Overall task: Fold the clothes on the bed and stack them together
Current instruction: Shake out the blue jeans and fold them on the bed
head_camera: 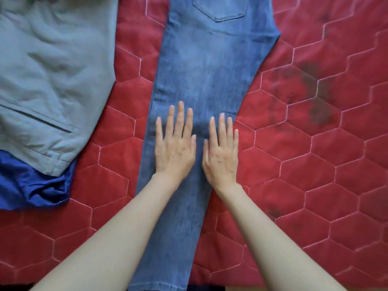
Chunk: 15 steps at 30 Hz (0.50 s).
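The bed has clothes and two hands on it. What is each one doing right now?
jeans: laid out flat and long, folded leg over leg, back pocket facing up
left hand: open, fingers straight, lying flat on the jeans
right hand: open, fingers straight, lying flat on the jeans beside the left hand
grey garment: lying to the left, a bit wrinkled, on top of the blue one
blue garment: crumpled, mostly covered
red quilt: spread out under everything

left hand [175, 149], right hand [220, 153], flat, seemingly pressing
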Motion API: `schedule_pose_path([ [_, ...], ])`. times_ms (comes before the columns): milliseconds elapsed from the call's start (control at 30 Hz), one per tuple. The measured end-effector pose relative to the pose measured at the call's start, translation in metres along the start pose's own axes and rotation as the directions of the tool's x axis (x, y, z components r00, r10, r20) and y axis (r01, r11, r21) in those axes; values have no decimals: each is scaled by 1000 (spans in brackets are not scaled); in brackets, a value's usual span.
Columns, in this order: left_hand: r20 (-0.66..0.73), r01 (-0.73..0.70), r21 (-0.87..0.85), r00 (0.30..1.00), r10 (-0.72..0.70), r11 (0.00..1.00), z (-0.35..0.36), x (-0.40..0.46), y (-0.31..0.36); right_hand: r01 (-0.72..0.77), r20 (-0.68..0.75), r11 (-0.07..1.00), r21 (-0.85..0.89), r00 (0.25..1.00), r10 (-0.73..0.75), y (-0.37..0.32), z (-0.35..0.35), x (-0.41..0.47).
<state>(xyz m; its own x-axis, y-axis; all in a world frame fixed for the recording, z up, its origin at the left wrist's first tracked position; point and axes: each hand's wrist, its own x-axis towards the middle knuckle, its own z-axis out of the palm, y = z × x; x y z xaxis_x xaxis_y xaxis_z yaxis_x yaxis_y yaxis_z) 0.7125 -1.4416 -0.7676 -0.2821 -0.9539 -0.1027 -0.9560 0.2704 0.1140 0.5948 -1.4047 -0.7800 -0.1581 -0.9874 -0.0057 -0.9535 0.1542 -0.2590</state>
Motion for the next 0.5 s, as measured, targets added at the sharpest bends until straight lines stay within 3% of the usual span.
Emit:
schedule_pose_path([
  [67, 35, -89, 5, 995, 89, 996, 6, 31, 3, 46, -28, 999, 16, 999, -46, -6, 2, 41],
  [133, 105, -58, -18, 993, 59, 998, 15, 52, -8, 76, 32, 997, -22, 997, -75, -8, 7, 72],
  [200, 90, -24, -27, 996, 27, 999, 22, 59, -25, 94, 96, 992, -81, 992, -86, 1, 14, 86],
  [367, 23, 139, -30, 990, -138, 990, 23, 52, -48, -150, 29, 982, -111, 988, 154, 36, 11, 67],
  [500, 35, 66, -8, 997, -66, 998, 15, 72, -45, -191, 16, 975, -109, 981, 194, 35, 2, 72],
])
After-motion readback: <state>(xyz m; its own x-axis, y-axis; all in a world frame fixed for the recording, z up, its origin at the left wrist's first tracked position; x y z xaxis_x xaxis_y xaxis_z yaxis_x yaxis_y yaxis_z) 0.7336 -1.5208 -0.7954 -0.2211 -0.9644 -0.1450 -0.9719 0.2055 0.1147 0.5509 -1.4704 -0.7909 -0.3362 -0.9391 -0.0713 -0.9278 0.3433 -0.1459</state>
